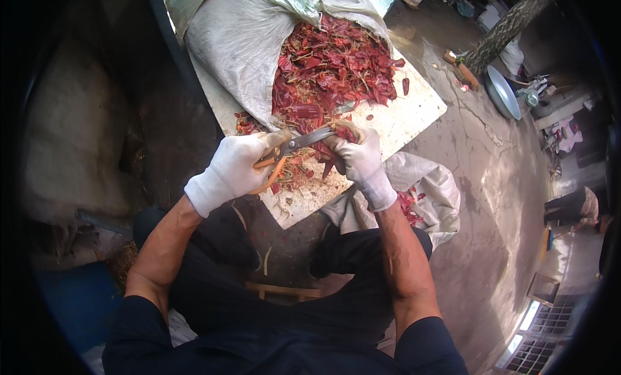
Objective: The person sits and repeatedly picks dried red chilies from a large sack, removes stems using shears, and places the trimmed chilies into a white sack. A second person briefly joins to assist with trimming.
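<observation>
My left hand (245, 159), in a white knit glove with stained fingertips, grips a pair of scissors (303, 141) by the orange handles. Their grey blades reach across to my right hand (359, 154), gloved the same way. That hand is closed around some dried red chili peppers (345, 132), and the blade tips lie against them. How far the blades are apart is hard to make out. Just beyond both hands, a heap of dried red chilies (335, 69) with pale stems spills from a white woven sack (233, 40) lying on a pale board (378, 122).
Below the board's right edge stands an open woven sack (436, 190) with red chili pieces inside. Stem scraps (291, 173) litter the board's near corner. A tree trunk (509, 28) and a metal basin (503, 92) are farther right. Another person (575, 207) is at the far right.
</observation>
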`<control>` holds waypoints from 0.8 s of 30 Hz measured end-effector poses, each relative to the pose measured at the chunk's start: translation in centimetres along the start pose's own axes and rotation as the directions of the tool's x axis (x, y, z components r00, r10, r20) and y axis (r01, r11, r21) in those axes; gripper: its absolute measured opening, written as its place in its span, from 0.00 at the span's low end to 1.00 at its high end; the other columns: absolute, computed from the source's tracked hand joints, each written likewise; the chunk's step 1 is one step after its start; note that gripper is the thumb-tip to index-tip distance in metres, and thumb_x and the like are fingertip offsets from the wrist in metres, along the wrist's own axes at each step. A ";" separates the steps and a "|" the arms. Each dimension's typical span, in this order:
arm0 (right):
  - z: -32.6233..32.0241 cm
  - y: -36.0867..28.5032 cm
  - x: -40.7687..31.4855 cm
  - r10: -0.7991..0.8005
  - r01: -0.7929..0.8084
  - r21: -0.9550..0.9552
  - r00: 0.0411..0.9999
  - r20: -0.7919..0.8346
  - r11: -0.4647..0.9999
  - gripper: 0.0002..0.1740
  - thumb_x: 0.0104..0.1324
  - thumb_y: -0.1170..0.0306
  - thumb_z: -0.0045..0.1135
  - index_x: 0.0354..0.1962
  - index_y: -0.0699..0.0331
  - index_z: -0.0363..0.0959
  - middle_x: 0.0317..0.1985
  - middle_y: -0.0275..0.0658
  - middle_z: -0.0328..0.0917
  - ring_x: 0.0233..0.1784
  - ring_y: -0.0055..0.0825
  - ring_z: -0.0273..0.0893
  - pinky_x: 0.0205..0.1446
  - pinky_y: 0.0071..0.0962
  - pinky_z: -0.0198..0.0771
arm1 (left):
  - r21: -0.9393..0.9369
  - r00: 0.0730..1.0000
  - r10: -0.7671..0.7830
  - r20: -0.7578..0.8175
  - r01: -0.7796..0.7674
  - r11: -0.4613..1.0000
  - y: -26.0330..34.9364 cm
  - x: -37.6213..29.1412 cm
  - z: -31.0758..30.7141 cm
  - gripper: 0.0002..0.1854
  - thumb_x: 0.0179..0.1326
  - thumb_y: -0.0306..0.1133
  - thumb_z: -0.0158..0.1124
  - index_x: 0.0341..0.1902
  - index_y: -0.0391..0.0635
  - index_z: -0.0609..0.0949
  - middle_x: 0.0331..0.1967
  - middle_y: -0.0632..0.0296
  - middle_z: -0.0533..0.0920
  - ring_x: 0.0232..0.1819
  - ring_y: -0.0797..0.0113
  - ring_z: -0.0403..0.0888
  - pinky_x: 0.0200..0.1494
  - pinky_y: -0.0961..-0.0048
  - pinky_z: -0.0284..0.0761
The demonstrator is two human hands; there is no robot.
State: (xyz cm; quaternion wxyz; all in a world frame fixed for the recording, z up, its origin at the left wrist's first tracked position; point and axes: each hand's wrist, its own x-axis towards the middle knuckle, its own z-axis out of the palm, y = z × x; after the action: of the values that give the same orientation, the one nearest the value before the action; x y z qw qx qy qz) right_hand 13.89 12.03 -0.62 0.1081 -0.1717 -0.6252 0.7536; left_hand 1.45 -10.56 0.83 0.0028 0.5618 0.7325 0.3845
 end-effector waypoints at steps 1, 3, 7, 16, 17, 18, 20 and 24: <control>-0.2 0.0 0.0 0.004 -0.004 -0.031 1.000 0.005 1.000 0.13 0.69 0.77 0.64 0.49 0.77 0.78 0.37 0.41 0.85 0.35 0.22 0.85 0.37 0.24 0.85 | 0.015 1.000 0.007 0.002 -0.007 1.000 -0.1 0.0 -0.2 0.25 0.60 0.23 0.68 0.63 0.43 0.82 0.20 0.51 0.76 0.20 0.56 0.78 0.27 0.65 0.72; -0.2 0.0 0.3 -0.035 0.036 -0.166 0.999 0.005 0.986 0.15 0.69 0.77 0.65 0.50 0.77 0.78 0.37 0.39 0.84 0.35 0.19 0.83 0.38 0.23 0.84 | 0.045 1.000 0.021 0.003 -0.021 0.999 -0.2 0.0 -0.4 0.25 0.59 0.23 0.68 0.63 0.43 0.82 0.20 0.52 0.75 0.20 0.55 0.78 0.26 0.65 0.72; 0.0 -1.0 -0.2 0.030 -0.006 -0.246 0.995 0.091 0.969 0.17 0.70 0.74 0.64 0.53 0.75 0.78 0.35 0.35 0.83 0.35 0.16 0.82 0.40 0.21 0.82 | 0.027 1.000 -0.008 0.027 0.007 1.000 -0.3 -0.2 -0.8 0.25 0.59 0.23 0.68 0.63 0.43 0.82 0.22 0.51 0.77 0.21 0.54 0.79 0.27 0.64 0.72; 1.6 -1.3 -0.8 -0.146 0.155 -0.211 0.988 0.059 0.965 0.15 0.77 0.67 0.59 0.52 0.70 0.79 0.32 0.28 0.79 0.34 0.13 0.76 0.35 0.18 0.75 | 0.002 0.992 -0.062 -0.108 0.063 0.998 -0.1 -0.7 0.2 0.25 0.59 0.21 0.68 0.62 0.41 0.82 0.27 0.47 0.81 0.25 0.54 0.82 0.30 0.66 0.75; 1.5 -1.3 -0.7 -0.120 0.119 -0.251 0.993 0.012 0.961 0.15 0.77 0.66 0.59 0.52 0.70 0.80 0.31 0.27 0.78 0.33 0.12 0.75 0.34 0.18 0.74 | 0.010 0.990 -0.063 -0.124 0.065 0.998 0.0 -0.7 0.3 0.24 0.59 0.21 0.68 0.62 0.40 0.82 0.27 0.47 0.81 0.25 0.55 0.83 0.31 0.67 0.76; 1.4 -1.3 -0.6 -0.149 0.157 -0.221 0.987 0.054 0.963 0.15 0.77 0.66 0.58 0.52 0.69 0.80 0.30 0.27 0.77 0.32 0.12 0.75 0.33 0.18 0.74 | 0.019 0.988 -0.063 -0.138 0.066 0.998 0.2 -0.7 0.3 0.24 0.59 0.21 0.68 0.62 0.40 0.82 0.28 0.47 0.82 0.26 0.55 0.83 0.32 0.68 0.77; 1.1 -1.5 -0.7 -0.081 0.084 -0.225 0.996 0.023 0.971 0.14 0.77 0.66 0.58 0.51 0.69 0.81 0.28 0.26 0.75 0.29 0.13 0.73 0.32 0.17 0.72 | -0.002 0.996 -0.051 -0.069 0.051 0.999 0.1 -0.6 -0.5 0.24 0.60 0.22 0.68 0.62 0.40 0.82 0.27 0.48 0.81 0.26 0.56 0.83 0.32 0.68 0.76; 0.3 -2.6 -1.2 -0.074 0.086 -0.167 0.994 0.076 0.982 0.13 0.76 0.68 0.59 0.49 0.70 0.81 0.28 0.28 0.77 0.28 0.14 0.74 0.32 0.18 0.72 | -0.017 0.997 -0.075 0.020 0.075 0.997 -0.2 -0.1 -2.2 0.26 0.60 0.21 0.66 0.64 0.40 0.80 0.28 0.49 0.81 0.26 0.57 0.81 0.32 0.68 0.76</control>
State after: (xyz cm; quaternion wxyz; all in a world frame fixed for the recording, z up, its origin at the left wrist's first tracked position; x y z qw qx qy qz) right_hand 14.77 11.83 2.12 0.1014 -0.1289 -0.6970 0.6981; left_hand 0.41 -11.91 2.21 0.0294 0.5375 0.7497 0.3849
